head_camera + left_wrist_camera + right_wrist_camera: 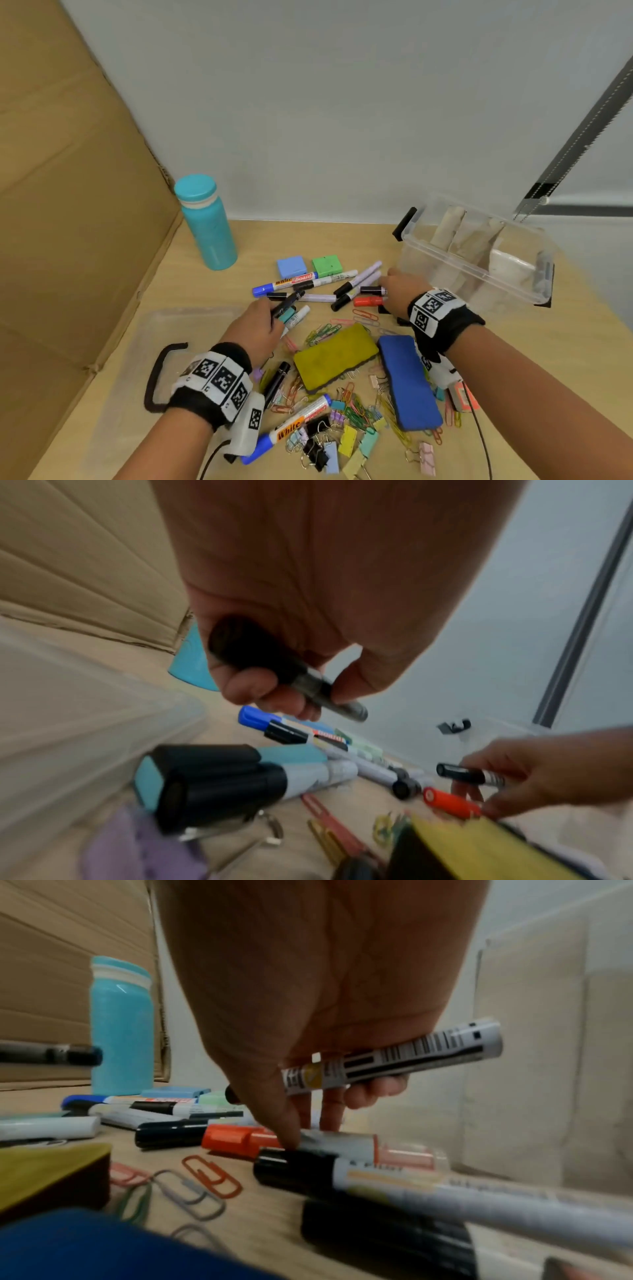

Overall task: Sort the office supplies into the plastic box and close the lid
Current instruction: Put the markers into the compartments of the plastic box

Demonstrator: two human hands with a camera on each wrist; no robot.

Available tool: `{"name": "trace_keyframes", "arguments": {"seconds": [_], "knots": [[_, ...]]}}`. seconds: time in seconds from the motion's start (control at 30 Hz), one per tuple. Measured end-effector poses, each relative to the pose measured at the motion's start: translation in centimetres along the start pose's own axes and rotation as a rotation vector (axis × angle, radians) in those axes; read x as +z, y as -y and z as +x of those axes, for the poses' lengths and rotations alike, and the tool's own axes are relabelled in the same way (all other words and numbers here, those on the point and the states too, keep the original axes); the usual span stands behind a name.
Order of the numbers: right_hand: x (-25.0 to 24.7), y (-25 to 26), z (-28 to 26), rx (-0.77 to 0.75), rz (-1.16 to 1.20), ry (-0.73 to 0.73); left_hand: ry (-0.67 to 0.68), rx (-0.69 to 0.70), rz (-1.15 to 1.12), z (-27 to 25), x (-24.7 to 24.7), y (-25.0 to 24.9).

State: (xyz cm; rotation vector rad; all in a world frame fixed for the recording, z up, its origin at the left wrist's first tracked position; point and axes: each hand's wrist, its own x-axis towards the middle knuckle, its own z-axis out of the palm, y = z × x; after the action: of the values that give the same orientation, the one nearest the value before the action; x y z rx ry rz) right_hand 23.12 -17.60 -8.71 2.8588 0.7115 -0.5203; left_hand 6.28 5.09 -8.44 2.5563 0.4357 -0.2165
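Gripping markers beside the plastic box [479,253], both hands worked.
L hand [255,330] fingers curled round dark marker [291,674]; R hand [399,291] held white marker [394,1058].

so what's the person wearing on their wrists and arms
Bare forearms, no sleeves. Each wrist has a black wristband wrapped by a white strap of square black-and-white code tags. A white camera unit hangs under the left wrist, trailing a thin black cable.
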Motion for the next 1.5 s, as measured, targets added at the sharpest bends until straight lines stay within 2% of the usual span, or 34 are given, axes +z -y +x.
{"name": "trace_keyframes", "arguments": {"seconds": [0.13,0.3,0.4,0.53,0.7,0.9,1.03,1.13,1.2,1.3,1.4,1.5], "knots": [[0.6,0.2,0.9,-0.003,0.018,0.031,0.053,-0.073,0.17,0.4,1.4,-0.7],[0.8,-0.3,0.2,-0.03,0.15,-0.055,0.081,-0.117,0.267,0.7,1.9,-1.3],[0.3,-0.6,-1.5,-0.069,0.294,-0.167,0.1,-0.117,0.327,1.1,1.8,-1.5],[-0.7,-1.0,-4.9,-0.158,0.461,-0.389,0.132,-0.118,0.377,1.0,1.8,-1.6],[-2.9,-2.8,-8.8,-0.299,0.565,-0.517,0.057,-0.087,0.281,0.8,0.9,-1.8],[-8.3,-7.2,-9.5,-0.252,0.418,-0.716,-0.068,-0.005,0.098,1.2,-0.1,-4.3],[-9.5,-11.6,-7.9,-0.12,0.248,-0.655,-0.088,0.011,0.02,0.8,0.1,-6.0],[-9.3,-13.3,-6.7,-0.04,0.114,-0.476,-0.065,0.003,0.018,0.4,0.2,-7.0],[-9.2,-13.2,-6.1,-0.039,0.096,-0.369,-0.06,0.0,0.014,0.3,0.3,-7.4],[-8.9,-13.1,-5.0,-0.042,0.081,-0.291,-0.05,-0.002,0.01,0.3,0.6,-7.9],[-8.5,-13.6,-4.2,-0.04,0.101,-0.255,-0.031,-0.007,0.025,0.1,0.9,-8.1],[-8.6,-14.0,-4.8,-0.077,0.233,-0.324,-0.015,-0.008,0.035,-0.2,1.0,-7.6]]}}
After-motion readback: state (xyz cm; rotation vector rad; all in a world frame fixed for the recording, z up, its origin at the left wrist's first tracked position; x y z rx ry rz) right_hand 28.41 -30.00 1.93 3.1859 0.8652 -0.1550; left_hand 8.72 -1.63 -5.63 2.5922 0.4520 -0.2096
